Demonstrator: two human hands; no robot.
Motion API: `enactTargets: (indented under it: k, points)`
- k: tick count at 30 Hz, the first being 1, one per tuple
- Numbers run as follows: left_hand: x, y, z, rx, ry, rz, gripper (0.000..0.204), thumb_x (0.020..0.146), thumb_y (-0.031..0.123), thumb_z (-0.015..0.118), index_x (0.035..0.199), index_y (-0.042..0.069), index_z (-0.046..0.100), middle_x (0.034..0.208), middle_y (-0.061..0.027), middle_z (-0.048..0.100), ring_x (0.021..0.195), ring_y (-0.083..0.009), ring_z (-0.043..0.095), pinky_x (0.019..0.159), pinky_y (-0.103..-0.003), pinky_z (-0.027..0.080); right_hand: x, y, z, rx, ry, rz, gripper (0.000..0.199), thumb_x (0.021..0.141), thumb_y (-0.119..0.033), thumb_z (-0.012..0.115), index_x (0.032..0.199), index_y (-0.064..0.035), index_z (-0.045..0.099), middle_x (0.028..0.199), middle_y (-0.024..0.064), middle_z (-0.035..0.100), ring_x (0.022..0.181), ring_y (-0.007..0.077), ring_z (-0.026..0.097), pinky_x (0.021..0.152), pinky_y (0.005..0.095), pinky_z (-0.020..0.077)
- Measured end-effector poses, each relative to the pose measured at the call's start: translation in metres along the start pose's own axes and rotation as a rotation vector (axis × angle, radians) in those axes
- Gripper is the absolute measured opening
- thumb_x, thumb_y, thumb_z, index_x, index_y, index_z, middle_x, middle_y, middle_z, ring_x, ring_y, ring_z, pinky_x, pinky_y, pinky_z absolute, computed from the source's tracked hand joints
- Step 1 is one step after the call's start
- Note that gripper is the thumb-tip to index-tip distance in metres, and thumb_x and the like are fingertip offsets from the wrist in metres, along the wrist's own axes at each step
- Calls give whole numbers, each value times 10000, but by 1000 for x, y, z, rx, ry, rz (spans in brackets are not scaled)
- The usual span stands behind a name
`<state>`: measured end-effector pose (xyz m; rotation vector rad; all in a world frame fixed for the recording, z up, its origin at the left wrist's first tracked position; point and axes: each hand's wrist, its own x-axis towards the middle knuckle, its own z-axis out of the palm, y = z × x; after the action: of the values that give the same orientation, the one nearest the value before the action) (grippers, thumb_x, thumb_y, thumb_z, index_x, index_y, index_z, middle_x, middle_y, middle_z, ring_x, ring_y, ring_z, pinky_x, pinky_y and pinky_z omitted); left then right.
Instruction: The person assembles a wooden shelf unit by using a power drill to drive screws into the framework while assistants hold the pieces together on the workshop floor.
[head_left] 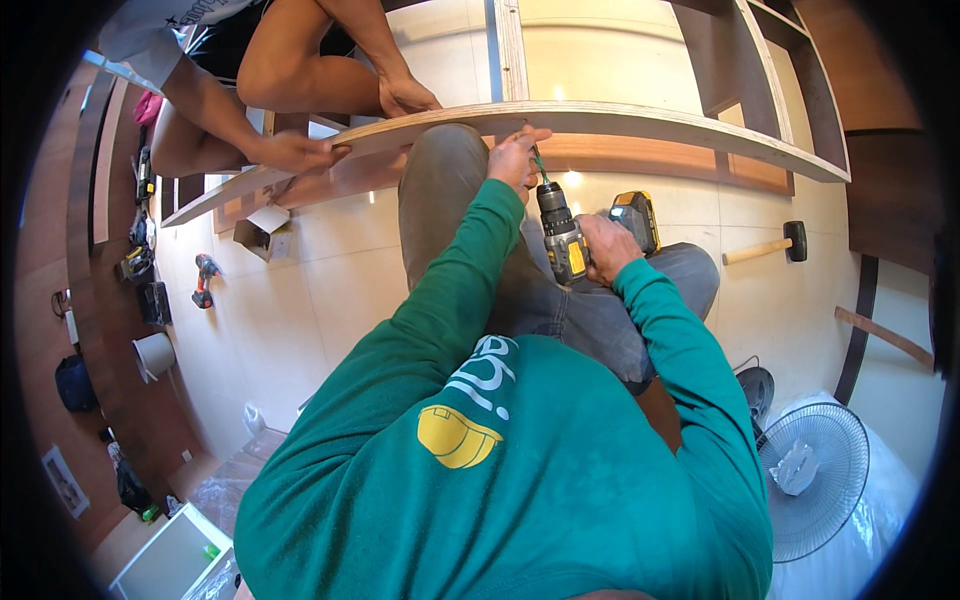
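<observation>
My right hand (605, 245) grips a black and yellow cordless drill (565, 235), its bit pointing up at the edge of a long plywood board (640, 122). My left hand (517, 155) pinches the bit or a screw right at the board's edge; which one is too small to tell. My knee in grey trousers (440, 180) is pressed against the board. Another person crouches at the far side, with one hand (405, 97) on top of the board and the other hand (295, 152) gripping its left part.
A mallet (768, 246) lies on the tiled floor at right. A red drill (203, 280) and a small cardboard box (262, 232) lie at left, tools along the left wall. A standing fan (812, 480) is at lower right. Wooden cabinet frames (760, 90) lie beyond the board.
</observation>
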<state>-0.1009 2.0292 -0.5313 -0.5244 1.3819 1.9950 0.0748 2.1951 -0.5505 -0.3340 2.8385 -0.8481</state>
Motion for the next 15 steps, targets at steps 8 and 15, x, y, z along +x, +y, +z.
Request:
enactTargets:
  k: [8, 15]
  points:
    - [3, -4, -2, -15, -28, 29, 261, 1034, 300, 550, 1046, 62, 656, 699, 60, 373, 508, -34, 292, 391, -192, 238, 4, 1, 2, -10, -27, 20, 635, 578, -67, 817, 1109, -71, 470, 972, 180, 627, 935, 386, 635, 823, 456, 524]
    - [3, -10, 5, 81, 126, 116, 272, 1008, 327, 609, 933, 76, 683, 656, 58, 402, 491, -53, 313, 407, -247, 237, 8, 6, 8, -79, -50, 32, 620, 590, -86, 828, 1094, -58, 468, 988, 183, 628, 953, 378, 641, 834, 451, 527]
